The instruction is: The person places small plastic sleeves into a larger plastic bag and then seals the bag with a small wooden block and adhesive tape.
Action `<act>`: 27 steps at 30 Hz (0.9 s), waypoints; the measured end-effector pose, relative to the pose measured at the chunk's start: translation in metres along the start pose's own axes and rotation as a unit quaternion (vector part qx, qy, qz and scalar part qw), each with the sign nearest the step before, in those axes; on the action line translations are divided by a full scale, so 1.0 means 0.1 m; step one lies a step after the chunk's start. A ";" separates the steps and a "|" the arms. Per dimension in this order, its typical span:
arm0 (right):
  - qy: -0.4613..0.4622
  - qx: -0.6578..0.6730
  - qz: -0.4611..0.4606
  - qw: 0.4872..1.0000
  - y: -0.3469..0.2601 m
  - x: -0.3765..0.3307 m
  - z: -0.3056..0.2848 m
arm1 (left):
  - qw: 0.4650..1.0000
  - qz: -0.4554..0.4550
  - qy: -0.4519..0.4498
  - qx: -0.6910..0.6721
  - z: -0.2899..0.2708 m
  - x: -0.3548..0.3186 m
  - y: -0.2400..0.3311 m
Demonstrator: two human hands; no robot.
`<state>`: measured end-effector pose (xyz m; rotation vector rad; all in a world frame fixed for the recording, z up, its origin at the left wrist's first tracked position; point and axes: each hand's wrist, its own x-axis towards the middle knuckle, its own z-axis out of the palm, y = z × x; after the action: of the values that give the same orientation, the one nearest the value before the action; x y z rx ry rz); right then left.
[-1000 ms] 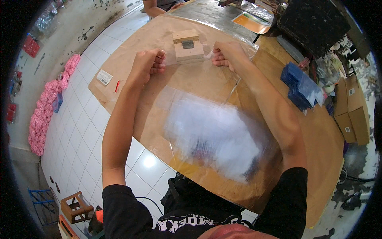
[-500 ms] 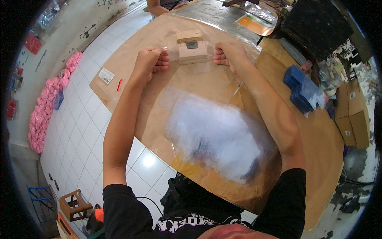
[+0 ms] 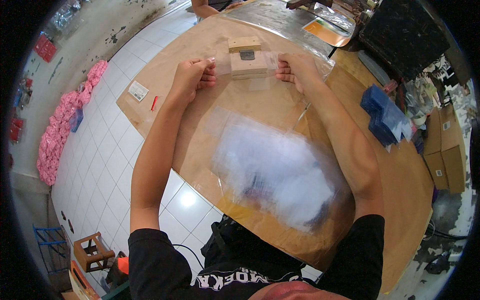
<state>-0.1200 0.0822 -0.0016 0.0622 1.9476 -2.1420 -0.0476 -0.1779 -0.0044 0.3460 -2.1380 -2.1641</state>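
**Clear sheet stretched over a wooden block**

At the far end of the brown surface [image 3: 165,107], the left hand [image 3: 192,77] and right hand [image 3: 295,70] flank a small wooden block [image 3: 247,62] — fingers curled shut on the edges of a clear plastic sheet [image 3: 270,60], apparently taut across it. Nearer lies a hazy pile of clear sheets [image 3: 275,175]; blue boxes [image 3: 385,115] sit right.

Two hands [image 3: 192,77], one wooden block [image 3: 247,60], two cardboard boxes [image 3: 447,155], one stool [image 3: 92,252]
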 end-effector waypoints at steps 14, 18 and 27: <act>0.008 0.002 0.006 1.000 0.01 0.02 0.00 | 1.000 0.003 0.010 0.008 0.01 0.02 -0.03; 0.009 -0.007 0.011 1.000 -0.01 0.00 0.01 | 1.000 -0.001 0.007 -0.005 -0.01 0.05 -0.05; 0.007 0.030 0.010 0.999 -0.01 0.02 -0.01 | 1.000 -0.005 0.015 0.000 0.01 -0.01 0.00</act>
<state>-0.1225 0.0834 -0.0009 0.1070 1.8836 -2.1925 -0.0468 -0.1765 -0.0040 0.3881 -2.1260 -2.1488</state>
